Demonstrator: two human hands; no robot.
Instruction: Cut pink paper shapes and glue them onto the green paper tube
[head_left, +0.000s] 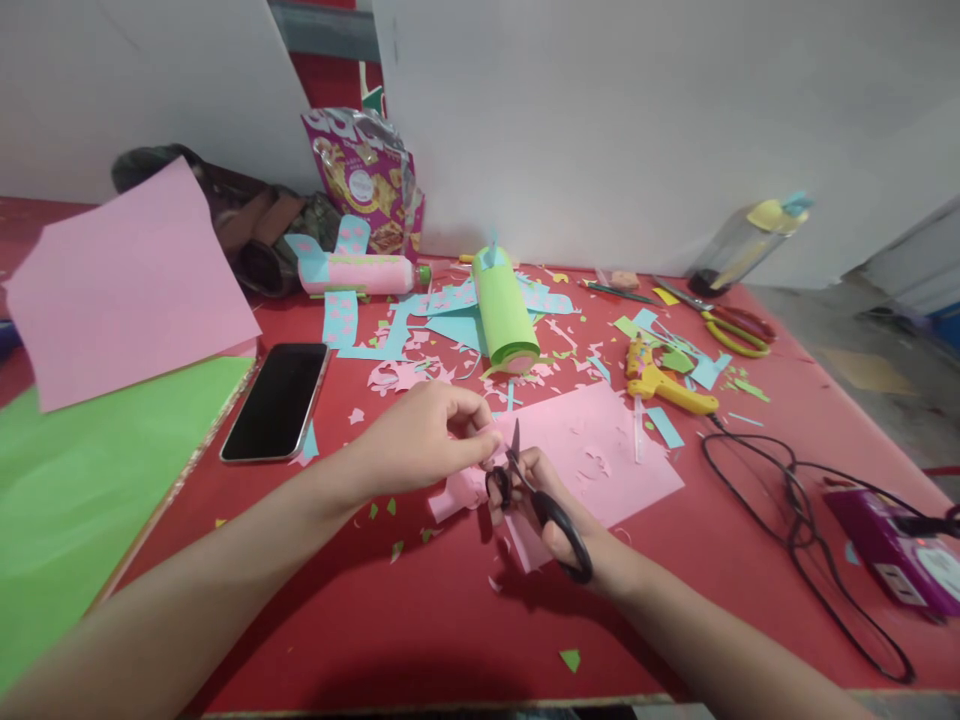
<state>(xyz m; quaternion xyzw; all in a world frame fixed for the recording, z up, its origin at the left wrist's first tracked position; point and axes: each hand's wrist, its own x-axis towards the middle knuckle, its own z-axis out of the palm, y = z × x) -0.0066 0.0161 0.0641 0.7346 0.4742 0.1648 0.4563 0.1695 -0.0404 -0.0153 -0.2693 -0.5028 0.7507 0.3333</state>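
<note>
The left hand point(420, 435) was bent at the wrist with its thumb and forefinger drawn together at the tips, closed on a small pink piece point(494, 452) of paper; the other fingers of that hand were curled inward. The right hand point(579, 513) was curled around a pair of black-handled scissors point(543, 505), its thumb at the nearer loop and its fingers at the other, the two loops spread well apart. The pink piece lay between the left fingertips, just beside the scissor blades, which pointed up and away from the right fingers; whether the blades touched it could not be told. A pink strip point(455, 497) of paper lay below the left fingertips and to the left of the right fingers, partly hidden by them. Under and beyond the right fingers, a larger pink sheet point(562, 440) lay flat on the red table point(450, 620), with cut marks to the right of the fingertips. Pink scraps point(405, 375) were scattered just beyond the left knuckles, and a green paper roll point(506, 310) lay farther beyond the fingertips of both hands. A phone point(276, 403) lay to the left of the left fingers, well apart from them, while a yellow glue gun point(660, 383) lay beyond the right fingers, off to their right.
</note>
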